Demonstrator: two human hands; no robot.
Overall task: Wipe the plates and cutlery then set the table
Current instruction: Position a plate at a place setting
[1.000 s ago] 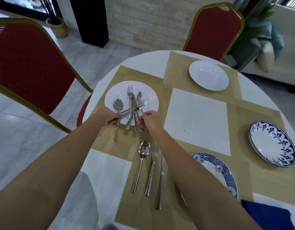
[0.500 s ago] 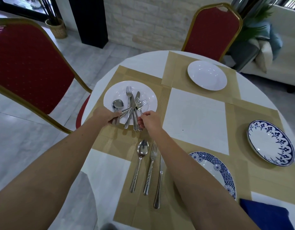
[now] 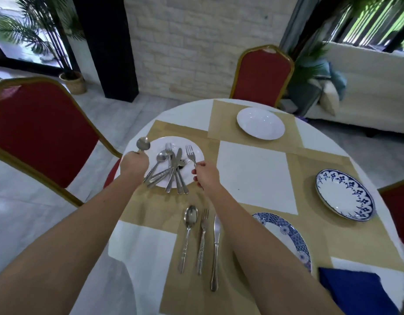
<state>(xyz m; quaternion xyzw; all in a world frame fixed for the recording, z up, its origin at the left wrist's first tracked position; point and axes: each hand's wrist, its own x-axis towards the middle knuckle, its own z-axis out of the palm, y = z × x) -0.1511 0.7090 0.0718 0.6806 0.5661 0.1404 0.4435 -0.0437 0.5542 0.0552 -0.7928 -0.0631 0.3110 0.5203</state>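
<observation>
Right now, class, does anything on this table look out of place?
Yes: a heap of cutlery lies crossed on the white plate, handles overhanging its near rim, unlike the straight-laid set on the near placemat.

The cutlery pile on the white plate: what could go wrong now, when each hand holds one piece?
The pile lies crossed, handles overhanging the near rim of the white plate; the fork pinched by the right hand could snag it and drag pieces off.
The left hand holds its spoon near the table edge; if it slips, it may fall to the floor.
</observation>
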